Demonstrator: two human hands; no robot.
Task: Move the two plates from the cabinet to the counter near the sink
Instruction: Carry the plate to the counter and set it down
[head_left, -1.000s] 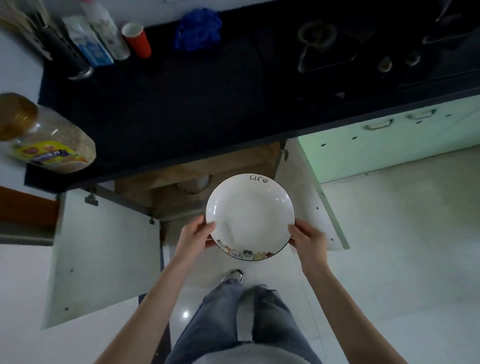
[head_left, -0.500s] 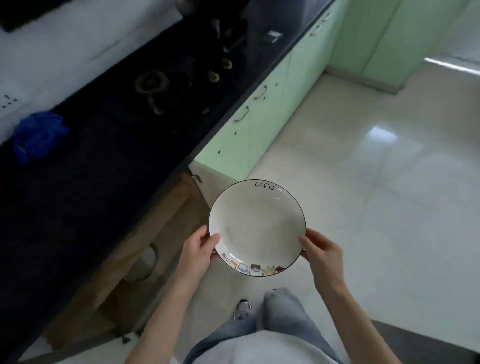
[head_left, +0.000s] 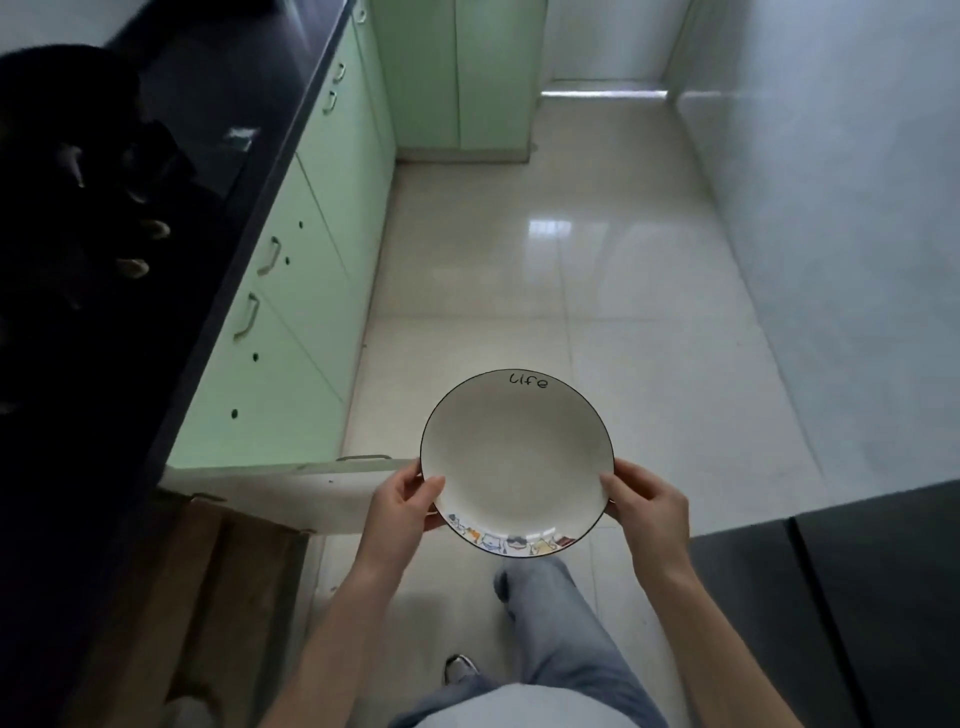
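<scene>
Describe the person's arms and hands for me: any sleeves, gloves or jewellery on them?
Both forearms are bare up to the frame's edge, so no sleeves show. The left hand and right hand wear no gloves; I see no rings, watch or bracelet. Below them, light blue jeans and a pale top's hem are visible.

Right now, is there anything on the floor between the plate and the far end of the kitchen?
Nothing visible. Both hands, left and right, hold the plate over a bare floor, which runs clear to the far cabinets. The sink is not in view.
</scene>
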